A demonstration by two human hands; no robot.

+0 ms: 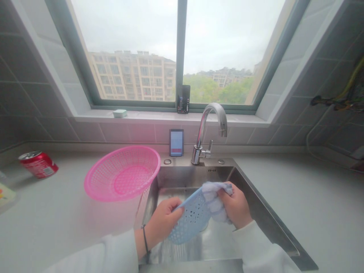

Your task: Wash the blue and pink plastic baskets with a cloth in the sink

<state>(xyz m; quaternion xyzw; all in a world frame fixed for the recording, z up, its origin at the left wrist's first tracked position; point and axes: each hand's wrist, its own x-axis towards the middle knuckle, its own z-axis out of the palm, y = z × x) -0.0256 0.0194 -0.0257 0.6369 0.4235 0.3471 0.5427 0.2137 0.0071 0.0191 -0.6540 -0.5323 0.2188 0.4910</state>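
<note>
Over the steel sink (256, 206), my left hand (162, 223) is closed on the rim of a light blue perforated strainer basket (189, 222), tilted on its side. My right hand (236, 208) is closed on a pale blue and white cloth (214, 197), which is pressed against the strainer's upper edge and inner face. Both hands sit low in the basin, below the tap.
A pink plastic basket (122, 174) rests on the counter at the sink's left edge. A red drink can (38, 163) lies on its side far left. The chrome tap (209, 129), a phone (176, 142) against the wall, and another phone (183, 99) on the sill stand behind.
</note>
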